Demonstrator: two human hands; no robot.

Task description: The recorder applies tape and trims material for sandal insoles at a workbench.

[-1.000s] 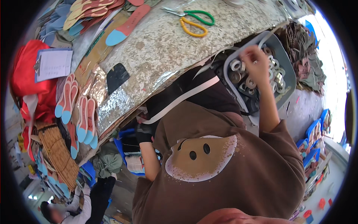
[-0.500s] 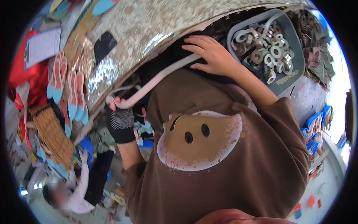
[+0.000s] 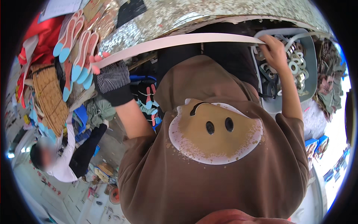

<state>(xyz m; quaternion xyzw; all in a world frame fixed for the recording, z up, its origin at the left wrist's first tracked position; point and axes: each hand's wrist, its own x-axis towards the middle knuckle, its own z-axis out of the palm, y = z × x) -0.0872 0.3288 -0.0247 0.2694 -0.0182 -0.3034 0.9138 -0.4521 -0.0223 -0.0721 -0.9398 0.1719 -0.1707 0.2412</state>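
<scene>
A long, flat, pale strip (image 3: 179, 39) is stretched in a shallow arc across my lap, along the workbench edge. My left hand (image 3: 113, 77), in a dark striped glove with bare fingertips, pinches its left end beside several pink insoles (image 3: 79, 56) with light-blue ends. On the other side my bare right hand (image 3: 275, 52) grips the strip near its right end, above a grey bin (image 3: 312, 71). Rolls of white and tan tape (image 3: 294, 67) fill the bin, partly hidden by my right hand and forearm.
Ahead lies a worn, shiny workbench (image 3: 164, 22) with a dark flat piece (image 3: 131, 11) on it. Crumpled cloth (image 3: 330, 82) is right of the bin. To the left are a brown woven panel (image 3: 48, 99) and red fabric (image 3: 43, 31). Another person (image 3: 63, 166) is at lower left.
My right hand has moved right, from over my lap to the bin, and has closed on the strip. My left hand has moved left and up, so the strip is now stretched out between both hands.
</scene>
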